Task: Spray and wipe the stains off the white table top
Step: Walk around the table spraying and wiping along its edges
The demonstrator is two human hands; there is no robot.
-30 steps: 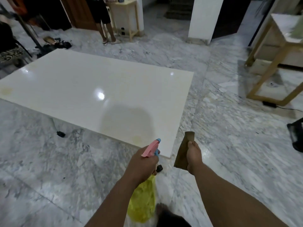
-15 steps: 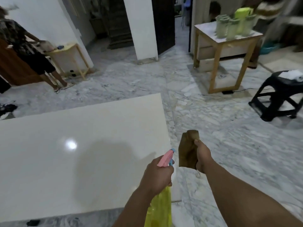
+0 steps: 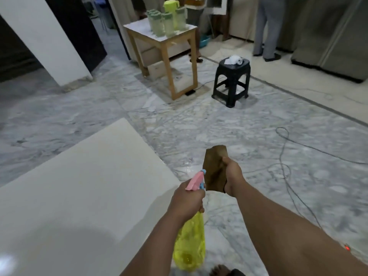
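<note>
The white table top [image 3: 83, 188] fills the lower left, its near right corner just left of my hands. My left hand [image 3: 187, 202] grips the neck of a yellow spray bottle [image 3: 190, 246] with a pink trigger head that points forward, past the table's right edge. My right hand [image 3: 232, 177] holds a folded brown cloth [image 3: 215, 168] upright over the marble floor, to the right of the table. No stains show on the visible part of the top; my shadow falls across its near side.
A wooden side table [image 3: 169, 44] with green jugs stands ahead, a black plastic stool [image 3: 232, 82] to its right. Grey cables [image 3: 284, 156] trail over the floor at right. People's legs [image 3: 266, 32] stand at the back. A white pillar [image 3: 45, 40] rises far left.
My view has swung right: the table top slid to the lower left, and the stool, cables and people came into view. Both hands keep their grips, held in front of me.
</note>
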